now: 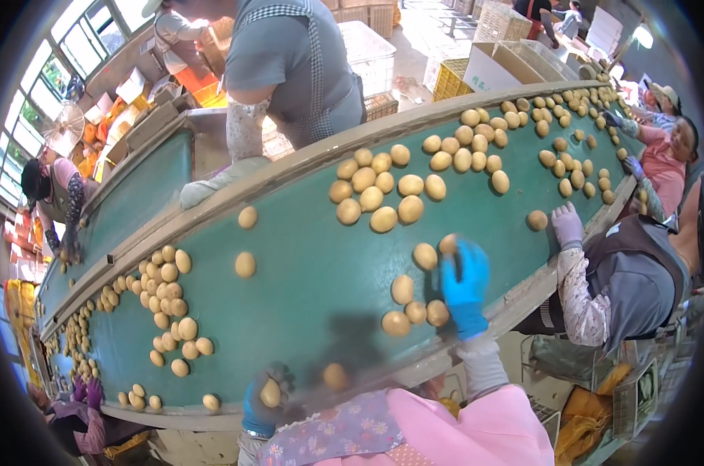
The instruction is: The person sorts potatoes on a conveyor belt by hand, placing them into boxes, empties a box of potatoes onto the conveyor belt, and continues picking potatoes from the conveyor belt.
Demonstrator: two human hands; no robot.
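A green conveyor belt (313,287) carries many pale brown potatoes. My left hand (259,408), in a blue and dark glove, is at the near edge with its fingers closed round a potato (270,393). Just right of it lies another, blurred potato (336,377). My right hand (467,283), in a bright blue glove, is over the belt farther right. Its blurred fingertips partly cover a potato (447,244); whether they grip it I cannot tell. Beside that hand are several more potatoes (416,313).
A wooden rail (290,165) borders the belt's far side. Across it leans a person in a checked apron (297,70). To my right a co-worker's pale gloved hand (567,225) rests at the belt edge. Farther left, another worker's purple gloves (88,392) show. Crates (367,54) stand behind.
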